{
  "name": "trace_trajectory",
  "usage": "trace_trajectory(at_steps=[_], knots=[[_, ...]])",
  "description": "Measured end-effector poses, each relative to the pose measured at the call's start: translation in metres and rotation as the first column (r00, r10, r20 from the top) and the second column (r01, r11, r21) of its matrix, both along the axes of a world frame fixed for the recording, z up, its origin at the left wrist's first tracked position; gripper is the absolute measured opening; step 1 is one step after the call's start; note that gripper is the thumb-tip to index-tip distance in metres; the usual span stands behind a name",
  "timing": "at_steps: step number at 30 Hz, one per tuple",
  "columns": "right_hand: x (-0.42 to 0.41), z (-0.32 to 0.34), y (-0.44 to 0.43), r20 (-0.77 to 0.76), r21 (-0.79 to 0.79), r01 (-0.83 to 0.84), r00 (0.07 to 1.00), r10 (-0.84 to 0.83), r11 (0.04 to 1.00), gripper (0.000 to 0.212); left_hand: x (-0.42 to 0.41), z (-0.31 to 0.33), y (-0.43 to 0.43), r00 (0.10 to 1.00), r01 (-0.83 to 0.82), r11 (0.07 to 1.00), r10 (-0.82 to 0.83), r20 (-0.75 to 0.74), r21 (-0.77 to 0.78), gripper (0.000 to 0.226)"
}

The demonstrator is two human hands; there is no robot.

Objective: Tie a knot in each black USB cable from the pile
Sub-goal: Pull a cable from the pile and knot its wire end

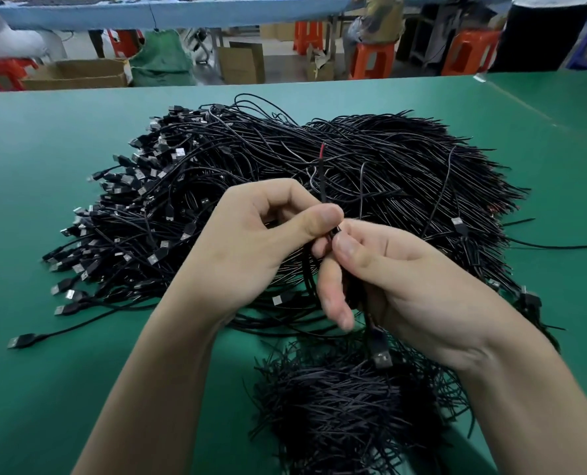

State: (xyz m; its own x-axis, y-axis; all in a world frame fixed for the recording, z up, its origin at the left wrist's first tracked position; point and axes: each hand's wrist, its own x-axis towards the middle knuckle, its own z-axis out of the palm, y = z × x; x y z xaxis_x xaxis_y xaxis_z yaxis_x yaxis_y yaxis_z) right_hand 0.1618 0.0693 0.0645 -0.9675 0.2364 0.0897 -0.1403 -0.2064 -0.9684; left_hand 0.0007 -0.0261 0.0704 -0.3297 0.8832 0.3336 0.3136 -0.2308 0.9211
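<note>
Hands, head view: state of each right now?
Left hand: fingers curled, pinching the black USB cable.
Right hand: pinching the same cable, its plug hanging below.

The held cable (322, 186) disappears between the left hand (251, 241) and right hand (408, 279), hiding any knot. The near heap (347, 413) runs off the bottom edge; a seated person (377, 25) is cropped above.

Black USB cable (322, 186) held upright over pile (405, 159) (red-tipped end up) — plug (382, 356) dangling below.
</note>
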Motion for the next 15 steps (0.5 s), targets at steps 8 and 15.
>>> trace_trajectory(at_steps=[8,15], knots=[[-0.004,0.002,-0.005,-0.022,-0.083,0.329,0.943,-0.331,0.941,0.016,0.007,-0.01,0.009,0.99,-0.116,0.992,0.111,0.086,0.054,0.011],[-0.002,0.0,0.002,-0.03,0.193,0.515,0.854,-0.52,0.835,0.022,0.006,-0.009,0.011,0.988,-0.115,0.987,0.102,0.112,0.11,0.008]])
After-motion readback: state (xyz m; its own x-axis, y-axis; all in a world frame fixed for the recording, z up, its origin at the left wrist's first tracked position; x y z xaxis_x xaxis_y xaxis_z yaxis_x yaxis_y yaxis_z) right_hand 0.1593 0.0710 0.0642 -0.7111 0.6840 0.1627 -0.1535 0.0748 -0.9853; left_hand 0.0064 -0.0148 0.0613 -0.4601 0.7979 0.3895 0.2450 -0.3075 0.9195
